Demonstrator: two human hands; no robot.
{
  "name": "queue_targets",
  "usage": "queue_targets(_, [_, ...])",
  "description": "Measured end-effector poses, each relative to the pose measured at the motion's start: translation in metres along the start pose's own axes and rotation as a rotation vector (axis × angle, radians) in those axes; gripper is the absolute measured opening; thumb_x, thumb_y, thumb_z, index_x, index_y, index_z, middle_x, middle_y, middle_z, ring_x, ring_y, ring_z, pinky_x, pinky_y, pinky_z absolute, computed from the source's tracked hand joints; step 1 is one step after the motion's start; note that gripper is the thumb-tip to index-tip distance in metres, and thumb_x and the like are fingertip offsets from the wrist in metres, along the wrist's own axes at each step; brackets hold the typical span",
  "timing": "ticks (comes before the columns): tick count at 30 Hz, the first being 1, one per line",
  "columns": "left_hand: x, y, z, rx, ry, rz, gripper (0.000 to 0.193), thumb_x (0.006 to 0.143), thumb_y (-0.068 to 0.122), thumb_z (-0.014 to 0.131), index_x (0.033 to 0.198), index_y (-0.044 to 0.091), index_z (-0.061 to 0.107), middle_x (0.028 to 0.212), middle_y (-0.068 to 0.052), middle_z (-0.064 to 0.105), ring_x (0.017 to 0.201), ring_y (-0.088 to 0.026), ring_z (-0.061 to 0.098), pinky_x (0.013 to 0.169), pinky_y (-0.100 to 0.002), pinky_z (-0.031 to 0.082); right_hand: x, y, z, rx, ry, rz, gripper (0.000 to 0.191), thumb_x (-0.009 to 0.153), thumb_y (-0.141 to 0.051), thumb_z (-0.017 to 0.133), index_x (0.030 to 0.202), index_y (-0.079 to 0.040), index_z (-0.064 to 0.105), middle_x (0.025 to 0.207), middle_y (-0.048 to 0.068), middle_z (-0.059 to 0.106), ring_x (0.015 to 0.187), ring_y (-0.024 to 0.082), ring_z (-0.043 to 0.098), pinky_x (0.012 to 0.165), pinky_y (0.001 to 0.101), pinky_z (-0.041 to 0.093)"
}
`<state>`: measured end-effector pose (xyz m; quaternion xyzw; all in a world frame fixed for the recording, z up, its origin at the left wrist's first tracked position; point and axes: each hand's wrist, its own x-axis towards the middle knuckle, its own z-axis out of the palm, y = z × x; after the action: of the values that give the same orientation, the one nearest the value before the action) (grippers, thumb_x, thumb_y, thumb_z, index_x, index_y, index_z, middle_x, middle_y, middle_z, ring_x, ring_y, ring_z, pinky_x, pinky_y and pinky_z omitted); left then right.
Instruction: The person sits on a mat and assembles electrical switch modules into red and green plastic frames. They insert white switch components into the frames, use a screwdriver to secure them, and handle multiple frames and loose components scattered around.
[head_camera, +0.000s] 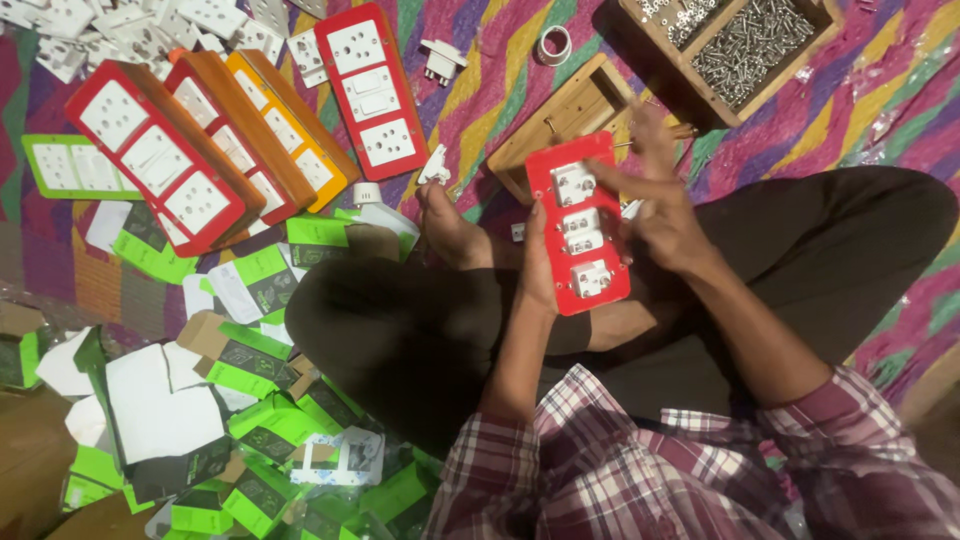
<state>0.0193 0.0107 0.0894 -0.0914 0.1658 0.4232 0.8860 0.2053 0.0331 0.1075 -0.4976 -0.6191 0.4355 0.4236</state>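
A red switch panel (578, 222) is held upright over the lap, gripped at its left edge by the closed left hand (538, 262) to steady it, while the right hand (665, 215), its grip half open, is pressed on the white sockets (583, 231).

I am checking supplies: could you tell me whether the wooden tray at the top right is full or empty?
Full: both compartments of the wooden tray hold heaps of silvery screws.
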Motion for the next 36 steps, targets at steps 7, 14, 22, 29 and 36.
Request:
queue_targets(7, [0.002,-0.002,-0.003,-0.03,0.043,0.044,0.074,0.109,0.066,0.046,0.147,0.002,0.05,0.122,-0.019,0.069,0.102,-0.033,0.072,0.086,-0.05,0.061,0.003,-0.017,0.012,0.209,-0.171,0.104,0.087,0.1,-0.072,0.043,0.157,-0.006,0.044,0.174,0.017,0.002,0.162,0.038,0.0,0.127,0.0551,0.008])
queue_targets(14, [-0.003,0.015,0.005,0.265,0.262,0.182,0.078,0.101,0.057,0.056,0.15,-0.004,0.049,0.125,-0.024,0.061,0.102,-0.036,0.061,0.084,-0.049,0.049,-0.005,-0.003,-0.005,0.027,-0.227,0.019,0.068,0.109,-0.064,0.033,0.144,-0.013,0.06,0.165,0.017,0.042,0.159,0.035,0.027,0.13,0.0555,0.02])
queue_targets(22, [0.002,-0.011,0.026,2.033,0.42,0.983,0.082,0.073,0.029,0.089,0.147,0.015,0.056,0.144,-0.021,0.045,0.127,-0.04,0.053,0.104,-0.052,0.049,0.076,0.062,-0.149,-0.817,-0.109,0.18,0.026,0.093,-0.015,0.079,0.117,-0.005,0.079,0.102,0.019,0.075,0.09,0.032,0.073,0.082,0.0422,0.058])
queue_targets(29, [0.003,-0.008,0.022,2.213,0.382,1.179,0.055,0.082,0.029,0.091,0.128,0.017,0.065,0.144,-0.015,0.056,0.126,-0.04,0.058,0.094,-0.054,0.051,0.071,0.102,-0.153,-0.865,-0.098,0.118,0.016,0.097,-0.019,0.08,0.11,-0.009,0.081,0.099,0.015,0.076,0.091,0.029,0.073,0.085,0.0405,0.059])
queue_targets(36, [0.002,-0.012,0.023,2.284,0.404,1.123,0.045,0.081,0.027,0.09,0.12,0.015,0.071,0.138,-0.009,0.061,0.119,-0.035,0.06,0.09,-0.051,0.051,0.065,0.066,-0.15,-0.321,0.104,0.329,0.013,0.1,-0.002,0.08,0.092,0.003,0.07,0.089,0.015,0.074,0.078,0.022,0.073,0.068,0.033,0.06])
